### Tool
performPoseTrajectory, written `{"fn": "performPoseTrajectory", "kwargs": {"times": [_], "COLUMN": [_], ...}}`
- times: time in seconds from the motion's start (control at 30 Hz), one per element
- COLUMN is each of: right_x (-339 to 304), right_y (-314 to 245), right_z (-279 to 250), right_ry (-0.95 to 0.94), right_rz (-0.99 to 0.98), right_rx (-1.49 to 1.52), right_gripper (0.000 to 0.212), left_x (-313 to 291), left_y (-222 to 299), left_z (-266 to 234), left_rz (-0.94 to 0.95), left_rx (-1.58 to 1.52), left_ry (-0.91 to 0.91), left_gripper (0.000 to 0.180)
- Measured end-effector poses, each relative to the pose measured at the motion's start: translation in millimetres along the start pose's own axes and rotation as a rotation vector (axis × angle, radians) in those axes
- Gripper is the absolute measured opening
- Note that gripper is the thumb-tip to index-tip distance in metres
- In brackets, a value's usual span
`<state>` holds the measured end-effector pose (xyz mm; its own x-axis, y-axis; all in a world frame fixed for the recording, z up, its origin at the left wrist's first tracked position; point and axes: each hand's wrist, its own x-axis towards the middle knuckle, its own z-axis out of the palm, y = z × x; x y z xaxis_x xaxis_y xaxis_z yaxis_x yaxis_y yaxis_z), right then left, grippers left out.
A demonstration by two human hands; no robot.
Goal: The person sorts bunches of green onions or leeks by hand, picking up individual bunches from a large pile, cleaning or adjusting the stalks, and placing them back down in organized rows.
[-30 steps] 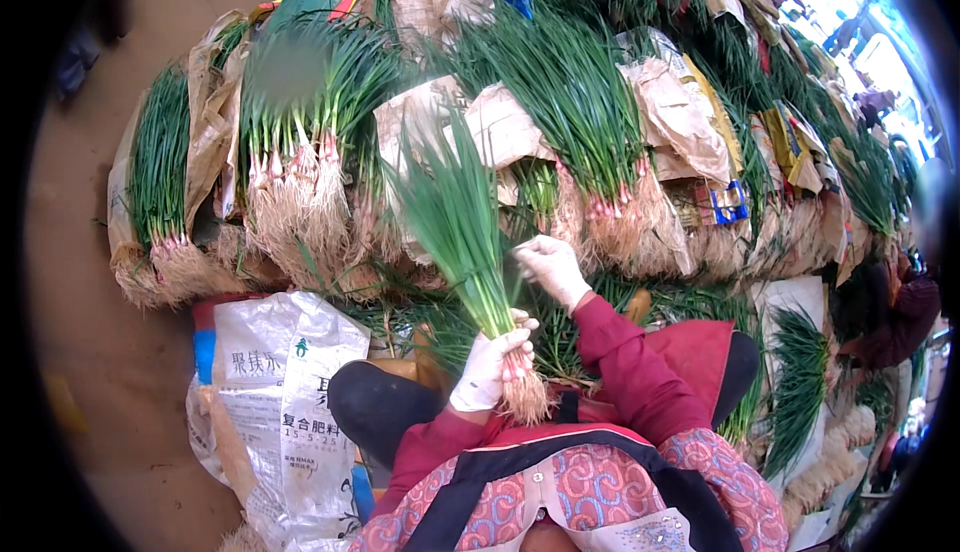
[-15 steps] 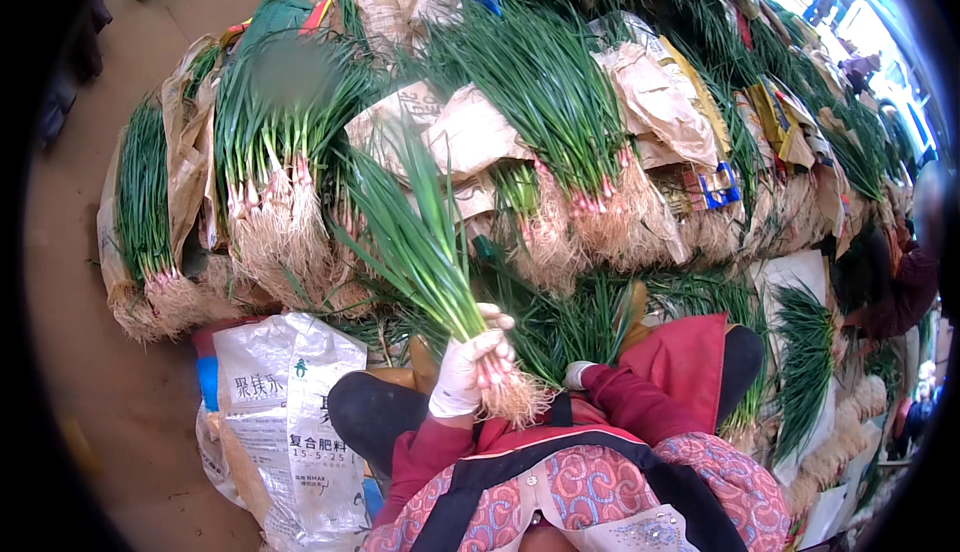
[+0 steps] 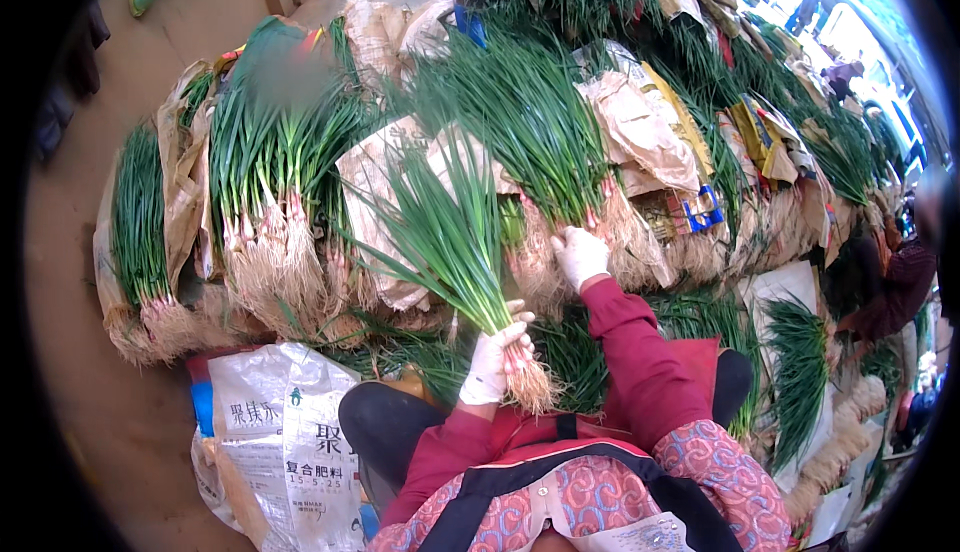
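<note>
In front of my lap, my gloved left hand (image 3: 490, 364) is closed round a bunch of scallions (image 3: 462, 262). Its green leaves fan up and to the left, and the pale roots hang below my fingers. Farther forward and to the right, my gloved right hand (image 3: 582, 258) reaches to a large heap of scallions (image 3: 535, 117). Its fingers are bent and pinched at the pinkish stem bases there, just above the hanging roots. The tips are partly covered, so how many stalks they grip does not show.
More scallion heaps (image 3: 285, 142) lie to the left, with tan paper sacks (image 3: 640, 117) between heaps. A white printed sack (image 3: 270, 422) lies by my left knee. Loose green leaves (image 3: 580, 352) cover the ground before me. Another person's sleeved arm (image 3: 895, 292) is at the far right.
My right hand has moved from my lap forward to the scallion heap. My left hand, with its bunch, has shifted slightly right and up.
</note>
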<state>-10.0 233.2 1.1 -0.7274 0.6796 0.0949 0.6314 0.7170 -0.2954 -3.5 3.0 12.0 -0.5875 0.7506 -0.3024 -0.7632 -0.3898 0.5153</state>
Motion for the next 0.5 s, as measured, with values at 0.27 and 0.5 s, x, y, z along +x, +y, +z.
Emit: {"fn": "performPoseTrajectory", "kwargs": {"times": [0.27, 0.5], "right_x": [-12.5, -123.1], "right_y": [-7.4, -22.6], "right_z": [-24.2, -41.2], "right_ry": [-0.044, -0.455], "right_rz": [-0.029, 0.032], "right_rx": [0.548, 0.912], "right_gripper": [0.028, 0.026], "left_x": [-5.4, 6.1], "left_y": [4.7, -11.1], "left_z": [2.6, -7.8], "left_rz": [-0.009, -0.015], "left_rx": [0.008, 0.128], "left_ry": [0.027, 0.13], "left_gripper": [0.041, 0.022]}}
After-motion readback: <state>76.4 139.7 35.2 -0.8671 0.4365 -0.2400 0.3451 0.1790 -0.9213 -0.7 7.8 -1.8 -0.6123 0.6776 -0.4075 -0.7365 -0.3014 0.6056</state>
